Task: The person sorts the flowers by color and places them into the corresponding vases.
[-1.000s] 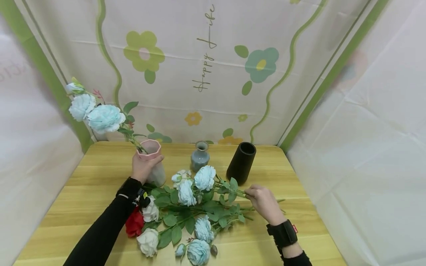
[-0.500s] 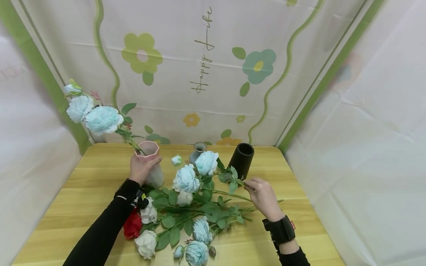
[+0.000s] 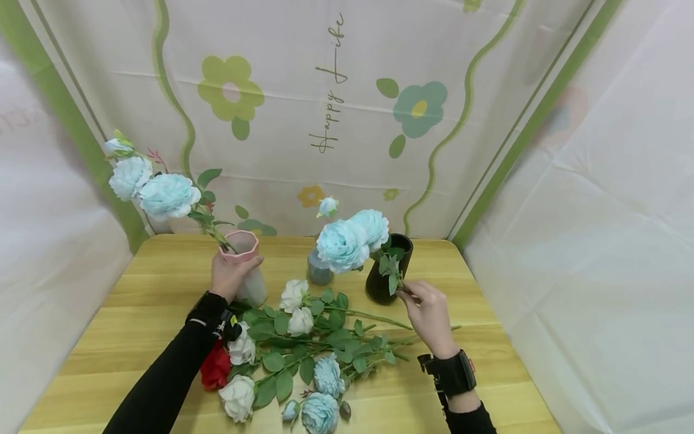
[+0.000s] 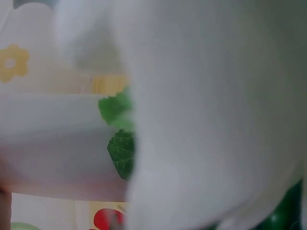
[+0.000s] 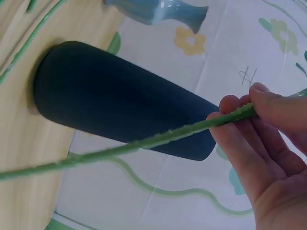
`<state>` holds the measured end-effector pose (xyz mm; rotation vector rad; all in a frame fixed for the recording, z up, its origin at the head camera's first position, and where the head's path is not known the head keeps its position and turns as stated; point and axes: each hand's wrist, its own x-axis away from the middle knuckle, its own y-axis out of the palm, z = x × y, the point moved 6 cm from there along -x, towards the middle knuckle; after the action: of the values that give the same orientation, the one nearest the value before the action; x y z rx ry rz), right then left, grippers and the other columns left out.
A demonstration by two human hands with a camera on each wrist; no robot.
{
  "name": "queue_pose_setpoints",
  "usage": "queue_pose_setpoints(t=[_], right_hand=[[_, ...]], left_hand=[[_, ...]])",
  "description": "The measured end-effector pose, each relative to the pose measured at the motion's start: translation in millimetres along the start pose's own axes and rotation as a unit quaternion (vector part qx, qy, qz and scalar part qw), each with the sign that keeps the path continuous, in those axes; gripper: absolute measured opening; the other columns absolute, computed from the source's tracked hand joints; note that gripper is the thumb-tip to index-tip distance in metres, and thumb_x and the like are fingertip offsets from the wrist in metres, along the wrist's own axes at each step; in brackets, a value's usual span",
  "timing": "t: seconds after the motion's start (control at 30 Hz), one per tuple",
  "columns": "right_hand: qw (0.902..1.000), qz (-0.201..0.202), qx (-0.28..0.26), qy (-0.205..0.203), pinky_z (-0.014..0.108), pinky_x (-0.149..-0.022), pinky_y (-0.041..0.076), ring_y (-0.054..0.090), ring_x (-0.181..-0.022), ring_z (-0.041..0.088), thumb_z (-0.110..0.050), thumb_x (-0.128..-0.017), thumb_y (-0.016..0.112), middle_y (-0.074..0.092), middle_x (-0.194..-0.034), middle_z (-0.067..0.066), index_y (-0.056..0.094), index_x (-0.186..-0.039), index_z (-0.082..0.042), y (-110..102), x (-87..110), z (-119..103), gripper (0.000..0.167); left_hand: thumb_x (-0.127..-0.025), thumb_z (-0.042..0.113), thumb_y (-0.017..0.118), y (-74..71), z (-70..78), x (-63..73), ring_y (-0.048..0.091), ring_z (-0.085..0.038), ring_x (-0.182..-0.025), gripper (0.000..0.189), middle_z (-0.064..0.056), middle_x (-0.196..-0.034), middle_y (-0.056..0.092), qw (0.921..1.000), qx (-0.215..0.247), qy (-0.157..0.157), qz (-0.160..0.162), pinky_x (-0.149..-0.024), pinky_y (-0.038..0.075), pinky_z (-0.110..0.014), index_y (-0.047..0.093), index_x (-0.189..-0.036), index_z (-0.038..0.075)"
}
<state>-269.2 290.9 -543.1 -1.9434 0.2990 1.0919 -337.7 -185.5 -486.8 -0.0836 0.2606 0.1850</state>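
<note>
My left hand [image 3: 230, 274] grips a pale vase with a pink rim [image 3: 238, 257] at the table's left. Light blue flowers [image 3: 165, 196] lean out of it to the left. With thumb and fingertips, my right hand [image 3: 431, 313] pinches the green stem [image 5: 168, 136] of a light blue artificial flower spray [image 3: 341, 244]. Its blooms are raised, overlapping the small blue-grey vase [image 3: 320, 268] in the head view. Just behind the stem stands a black vase [image 5: 120, 100], upright on the table. A blurred white shape [image 4: 206, 110] blocks most of the left wrist view.
Across the wooden table [image 3: 434, 392] lie white roses [image 3: 237, 398], a red rose [image 3: 215, 366] and more blue flowers [image 3: 321, 411], their leafy stems crossing toward the right. A printed cloth [image 3: 271, 144] hangs behind the table, with pale cloth on both sides.
My right hand has lifted the blue flower spray off the pile, turning its blooms up and back beside the black vase and uncovering white roses. My left hand keeps its grip on the pink-rimmed vase.
</note>
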Motion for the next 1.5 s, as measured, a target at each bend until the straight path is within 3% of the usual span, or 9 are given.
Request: queue_pose_setpoints(t=[0.17,0.6,0.77,0.87,0.97,1.1,1.2,1.37,1.5], right_hand=[[0.9985,0.006,-0.028,0.047,0.020,-0.076,0.054,0.063,-0.096,0.010,-0.019,-0.093,0.071,0.064,-0.108,-0.008,0.065,-0.126,-0.028,17.3,8.0,26.0,0.035],[0.9939,0.051,-0.054,0.082,0.021,-0.075,0.053,0.064,-0.089,0.010,-0.027,-0.090,0.075,0.064,-0.109,-0.010,0.065,-0.126,-0.030,20.4,3.4,39.7,0.038],[0.9845,0.066,-0.112,0.118,0.026,-0.074,0.055,0.066,-0.083,0.013,-0.023,-0.088,0.078,0.066,-0.103,-0.006,0.068,-0.121,-0.027,21.8,7.7,41.2,0.035],[0.9680,0.071,-0.185,0.154,0.031,-0.071,0.057,0.067,-0.080,0.019,-0.014,-0.087,0.077,0.067,-0.101,0.001,0.069,-0.121,-0.020,22.5,10.8,43.1,0.035],[0.9486,0.085,-0.262,0.155,0.033,-0.069,0.057,0.067,-0.079,0.021,-0.004,-0.087,0.075,0.067,-0.100,0.008,0.069,-0.120,-0.010,15.1,6.6,37.1,0.034],[0.9100,0.104,-0.351,0.194,0.035,-0.069,0.058,0.069,-0.074,0.024,0.006,-0.087,0.072,0.067,-0.091,0.020,0.069,-0.111,0.009,-41.5,-45.9,-42.9,0.025],[0.8713,0.130,-0.398,0.255,0.039,-0.071,0.058,0.069,-0.072,0.029,0.007,-0.087,0.072,0.066,-0.085,0.027,0.067,-0.104,0.017,-78.1,-79.3,-95.8,0.021],[0.8390,0.165,-0.434,0.284,0.041,-0.072,0.058,0.070,-0.075,0.031,0.003,-0.087,0.074,0.068,-0.088,0.022,0.067,-0.103,0.018,-81.4,-80.3,-94.1,0.023],[0.8304,0.167,-0.445,0.291,0.039,-0.068,0.059,0.070,-0.076,0.034,0.003,-0.087,0.073,0.069,-0.087,0.021,0.067,-0.105,0.017,-80.3,-80.3,-93.1,0.023]], left_hand=[[-0.080,0.011,0.082,0.7,2.9,0.1,0.054,-0.018,-0.099,0.070,-0.015,-0.118,0.055,1.0000,-0.004,0.004,0.007,-0.083,0.046,-0.031,0.045,-0.138,0.001],[-0.080,0.013,0.083,-0.7,3.2,-1.0,0.053,-0.019,-0.101,0.074,-0.016,-0.122,0.054,0.9999,-0.007,-0.014,0.004,-0.085,0.045,-0.032,0.043,-0.141,0.002],[-0.081,0.013,0.082,-0.5,0.5,-0.5,0.053,-0.019,-0.102,0.074,-0.016,-0.123,0.052,0.9999,0.001,-0.011,-0.002,-0.086,0.046,-0.034,0.042,-0.143,0.003],[-0.083,0.014,0.081,0.3,-0.9,0.7,0.052,-0.019,-0.103,0.074,-0.015,-0.124,0.051,0.9999,0.004,-0.011,-0.007,-0.087,0.045,-0.035,0.040,-0.144,0.003],[-0.084,0.015,0.081,0.1,-1.5,1.3,0.052,-0.018,-0.102,0.073,-0.015,-0.124,0.051,0.9999,-0.001,-0.009,-0.008,-0.086,0.046,-0.035,0.040,-0.143,0.003],[-0.084,0.015,0.080,-1.5,-3.5,0.2,0.052,-0.017,-0.102,0.072,-0.014,-0.124,0.052,0.9999,-0.010,-0.005,-0.005,-0.087,0.045,-0.036,0.040,-0.143,0.004],[-0.084,0.015,0.080,-2.1,-4.3,0.0,0.053,-0.017,-0.102,0.071,-0.013,-0.123,0.052,0.9999,-0.010,-0.004,-0.002,-0.088,0.045,-0.036,0.041,-0.142,0.004],[-0.084,0.015,0.080,-0.8,-3.3,0.7,0.053,-0.016,-0.101,0.070,-0.014,-0.122,0.053,0.9999,-0.010,-0.004,0.000,-0.087,0.045,-0.035,0.042,-0.141,0.002],[-0.084,0.015,0.080,0.2,-2.1,0.8,0.053,-0.016,-0.101,0.070,-0.015,-0.122,0.053,0.9999,-0.012,-0.002,-0.001,-0.087,0.045,-0.036,0.042,-0.141,0.002]])
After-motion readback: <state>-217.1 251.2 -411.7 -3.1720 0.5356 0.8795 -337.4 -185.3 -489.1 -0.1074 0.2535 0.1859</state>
